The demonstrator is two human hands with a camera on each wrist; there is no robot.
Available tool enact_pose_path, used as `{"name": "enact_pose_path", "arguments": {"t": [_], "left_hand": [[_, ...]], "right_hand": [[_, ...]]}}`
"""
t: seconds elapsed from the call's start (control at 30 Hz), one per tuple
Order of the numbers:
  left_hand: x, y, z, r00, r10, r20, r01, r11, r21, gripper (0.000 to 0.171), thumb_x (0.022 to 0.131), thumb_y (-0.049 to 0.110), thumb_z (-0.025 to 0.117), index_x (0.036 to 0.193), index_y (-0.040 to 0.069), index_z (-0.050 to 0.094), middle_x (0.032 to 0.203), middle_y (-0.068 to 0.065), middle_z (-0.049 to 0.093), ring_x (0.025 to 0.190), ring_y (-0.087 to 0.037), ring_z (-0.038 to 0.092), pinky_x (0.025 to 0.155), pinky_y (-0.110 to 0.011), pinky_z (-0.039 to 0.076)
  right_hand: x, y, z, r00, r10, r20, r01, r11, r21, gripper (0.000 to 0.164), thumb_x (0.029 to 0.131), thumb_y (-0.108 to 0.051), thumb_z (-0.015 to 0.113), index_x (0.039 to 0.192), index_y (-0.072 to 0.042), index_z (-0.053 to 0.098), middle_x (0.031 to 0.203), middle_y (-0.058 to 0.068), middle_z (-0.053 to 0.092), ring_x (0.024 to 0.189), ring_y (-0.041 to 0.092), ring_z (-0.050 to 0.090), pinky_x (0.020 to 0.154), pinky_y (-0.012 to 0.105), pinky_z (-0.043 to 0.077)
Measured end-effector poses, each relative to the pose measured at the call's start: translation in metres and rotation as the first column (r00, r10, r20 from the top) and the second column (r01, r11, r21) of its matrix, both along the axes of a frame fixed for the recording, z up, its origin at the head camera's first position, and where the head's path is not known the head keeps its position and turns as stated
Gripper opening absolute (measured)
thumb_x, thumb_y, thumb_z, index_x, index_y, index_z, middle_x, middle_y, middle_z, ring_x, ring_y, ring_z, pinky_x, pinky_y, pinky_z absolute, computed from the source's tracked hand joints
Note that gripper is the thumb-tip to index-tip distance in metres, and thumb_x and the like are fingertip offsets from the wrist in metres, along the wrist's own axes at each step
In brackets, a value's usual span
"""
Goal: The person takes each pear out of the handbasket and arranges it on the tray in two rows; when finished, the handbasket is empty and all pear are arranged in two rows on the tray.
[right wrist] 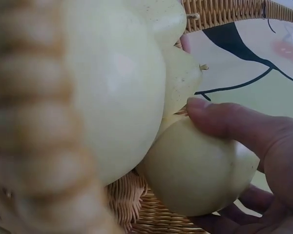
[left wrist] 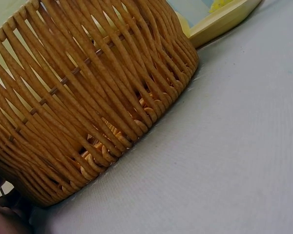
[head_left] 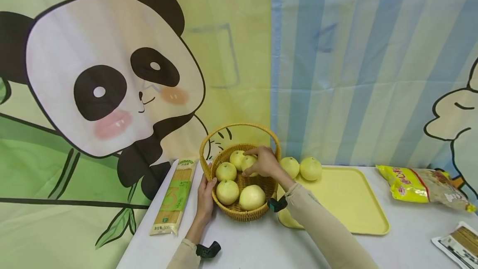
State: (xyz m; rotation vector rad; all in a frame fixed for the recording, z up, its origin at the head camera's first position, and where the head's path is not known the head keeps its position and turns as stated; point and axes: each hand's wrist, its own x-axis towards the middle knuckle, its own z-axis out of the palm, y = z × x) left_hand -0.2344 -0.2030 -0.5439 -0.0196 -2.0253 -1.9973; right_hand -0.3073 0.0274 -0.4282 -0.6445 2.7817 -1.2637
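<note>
A wicker basket (head_left: 244, 216) with a tall hoop handle stands on the table, holding several pale yellow pears. My right hand (head_left: 264, 162) reaches into it and grips a pear (head_left: 248, 163) at the back right. In the right wrist view, the thumb lies on top of that pear (right wrist: 198, 168) and the other fingers come round its lower side. My left hand (head_left: 206, 196) holds the basket's left side, thumb near the rim. Only a dark bit of the left hand (left wrist: 7, 214) shows in the left wrist view, beside the basket wall (left wrist: 88, 92).
Right of the basket lies a yellow tray (head_left: 351, 198), with two pears (head_left: 310, 169) at its back left corner. A noodle packet (head_left: 175, 196) lies to the left. Far right are a yellow food bag (head_left: 410, 184) and a flat packet (head_left: 461, 242). A printed curtain (head_left: 239, 53) hangs behind.
</note>
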Motion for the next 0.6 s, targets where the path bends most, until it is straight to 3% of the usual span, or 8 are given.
{"name": "enact_pose_path", "arguments": {"t": [0.27,0.47,0.6], "left_hand": [[0.0,-0.001,-0.001,1.0,0.007,-0.003,-0.007,1.0,-0.001,0.06,0.112,0.021,0.046,0.169,0.019,0.03,0.174,-0.002,0.032,0.163,-0.022,0.023,0.134,-0.046,0.015],[-0.001,-0.001,-0.002,1.0,0.007,-0.005,-0.007,1.0,-0.008,0.059,0.112,0.022,0.046,0.169,0.021,0.031,0.174,-0.002,0.033,0.163,-0.022,0.024,0.134,-0.046,0.016],[-0.001,-0.001,-0.003,1.0,0.005,-0.01,-0.005,1.0,-0.003,0.059,0.111,0.021,0.046,0.168,0.022,0.032,0.174,-0.001,0.033,0.163,-0.022,0.024,0.134,-0.047,0.016]], "right_hand": [[0.003,0.005,-0.003,0.999,0.035,-0.026,-0.036,0.997,-0.061,0.071,0.068,-0.026,0.102,0.133,-0.014,0.076,0.136,0.01,0.073,0.127,0.032,0.065,0.108,0.049,0.054],[0.009,0.016,-0.005,0.984,0.144,-0.103,-0.155,0.982,-0.106,0.072,0.065,-0.029,0.104,0.13,-0.014,0.077,0.129,0.005,0.077,0.122,0.026,0.069,0.104,0.045,0.057],[0.017,0.023,-0.002,0.967,0.197,-0.163,-0.219,0.966,-0.134,0.071,0.063,-0.031,0.104,0.127,-0.016,0.078,0.124,0.0,0.078,0.113,0.019,0.071,0.094,0.038,0.06]]}}
